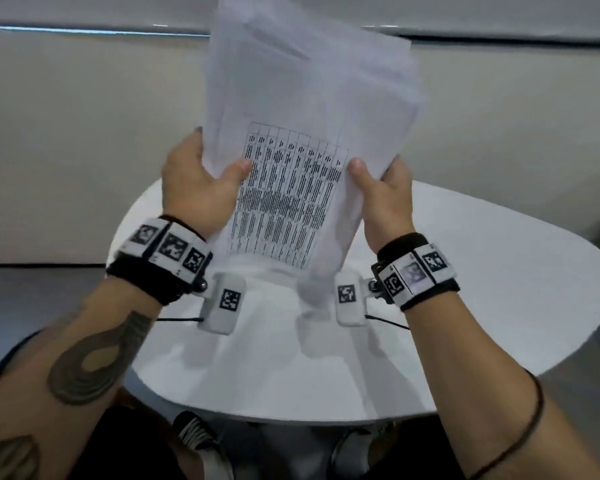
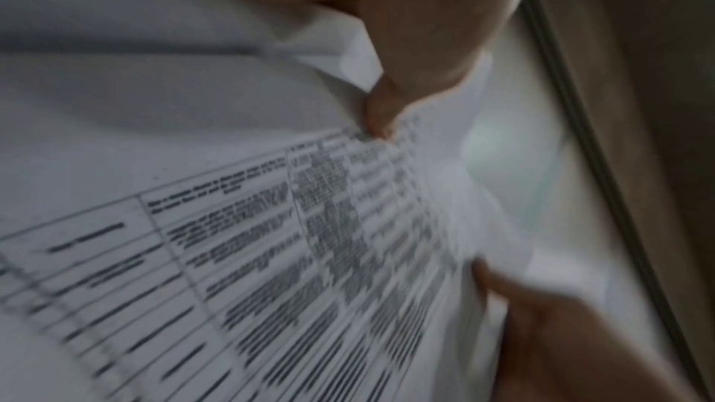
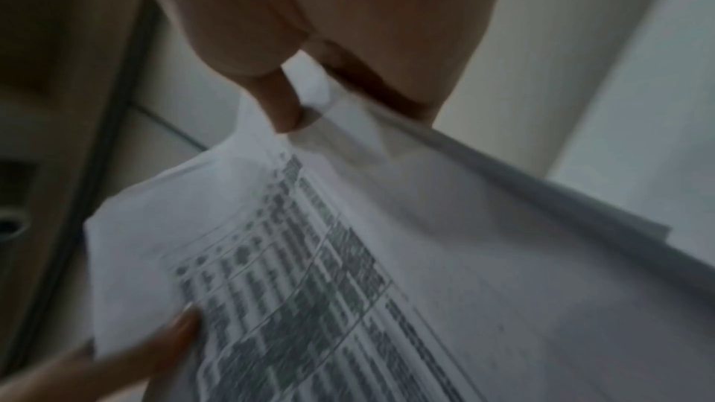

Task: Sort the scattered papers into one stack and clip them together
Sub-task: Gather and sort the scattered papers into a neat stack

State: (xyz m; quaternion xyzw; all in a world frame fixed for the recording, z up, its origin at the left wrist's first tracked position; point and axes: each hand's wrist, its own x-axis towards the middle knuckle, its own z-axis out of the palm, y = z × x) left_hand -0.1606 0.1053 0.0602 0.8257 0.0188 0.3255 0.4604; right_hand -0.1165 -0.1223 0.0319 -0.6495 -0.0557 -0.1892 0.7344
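A stack of white papers (image 1: pixel 302 109) stands upright above the round white table (image 1: pixel 465 271), its top sheet printed with a table of text. My left hand (image 1: pixel 201 171) grips the stack's left edge, thumb on the front and fingers behind. My right hand (image 1: pixel 381 188) grips the right edge the same way. The sheets fan unevenly at the top. In the left wrist view my left hand (image 2: pixel 406 57) pinches the blurred papers (image 2: pixel 232 225). In the right wrist view my right hand (image 3: pixel 309 51) pinches the papers (image 3: pixel 425 256). No clip is in view.
A light wall (image 1: pixel 66 150) with a dark baseboard runs behind the table. My shoes (image 1: pixel 201 441) show under the table's near edge. Cables trail from the wrist cameras.
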